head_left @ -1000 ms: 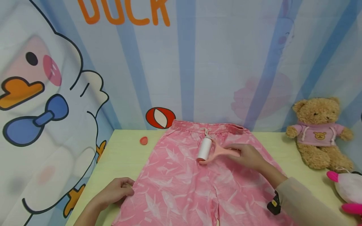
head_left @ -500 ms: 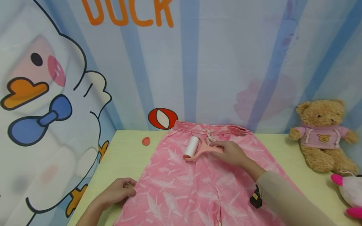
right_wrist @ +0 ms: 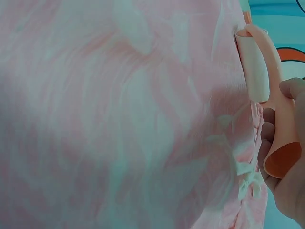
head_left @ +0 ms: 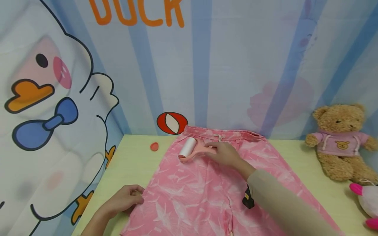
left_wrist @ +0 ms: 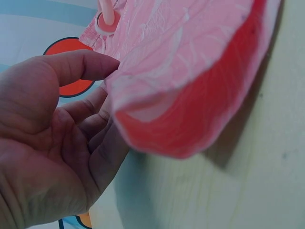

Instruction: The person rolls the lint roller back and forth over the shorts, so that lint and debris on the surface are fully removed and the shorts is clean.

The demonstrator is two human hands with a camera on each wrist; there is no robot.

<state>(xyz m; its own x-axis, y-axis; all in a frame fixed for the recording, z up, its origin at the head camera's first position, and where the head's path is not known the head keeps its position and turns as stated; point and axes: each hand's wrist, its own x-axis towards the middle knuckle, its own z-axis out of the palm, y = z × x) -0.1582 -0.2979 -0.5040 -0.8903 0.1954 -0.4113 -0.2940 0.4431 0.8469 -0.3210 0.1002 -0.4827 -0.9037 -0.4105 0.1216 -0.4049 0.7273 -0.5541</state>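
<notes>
Pink shorts with a white leaf-like print lie spread on the pale yellow table, waistband toward the back wall. My right hand grips the peach handle of a lint roller, whose white roll rests on the shorts near the left part of the waistband. In the right wrist view the fingers wrap around the hollow handle of the lint roller. My left hand is at the left edge of the shorts. The left wrist view shows thumb and fingers of the left hand pinching the edge of the fabric.
A small red oval piece lies on the table left of the waistband. A teddy bear in a pink hoodie sits at the right, with a white and pink plush toy in front of it. A printed curtain stands behind.
My right hand has moved the lint roller leftward across the upper shorts, from beside the drawstring toward the left side. The left hand has stayed at the fabric's edge.
</notes>
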